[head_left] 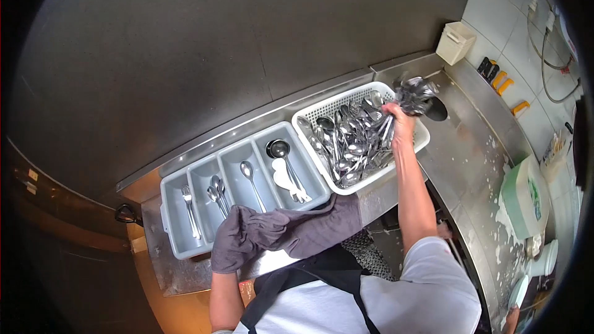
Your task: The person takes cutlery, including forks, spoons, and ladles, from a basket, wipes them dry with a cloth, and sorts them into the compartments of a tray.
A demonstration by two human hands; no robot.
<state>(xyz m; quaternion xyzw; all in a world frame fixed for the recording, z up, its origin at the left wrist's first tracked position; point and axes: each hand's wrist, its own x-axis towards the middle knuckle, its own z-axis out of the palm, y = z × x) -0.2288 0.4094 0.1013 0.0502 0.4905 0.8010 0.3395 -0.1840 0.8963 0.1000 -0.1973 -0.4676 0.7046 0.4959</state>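
Observation:
My right hand (401, 122) is closed round the handles of a bunch of spoons (416, 94), held over the right end of a white perforated basket (314, 164) full of mixed cutlery (346, 139). A dark grey cloth (309, 232) covers my left hand, and its fingers are hidden beneath it. The cloth lies along the front edge of a grey four-compartment tray (235, 148). From left to right, the tray holds forks (190, 210), a few spoons (216, 195), a long spoon (250, 179), then ladles (279, 149) with white spoons (284, 179).
A cream container (456, 43) stands at the back corner. Orange and black handles (495, 74) line the tiled wall. On the wet steel counter (458, 154), a green and white container (523, 201) stands at right. Part of another person's hand (512, 320) shows at bottom right.

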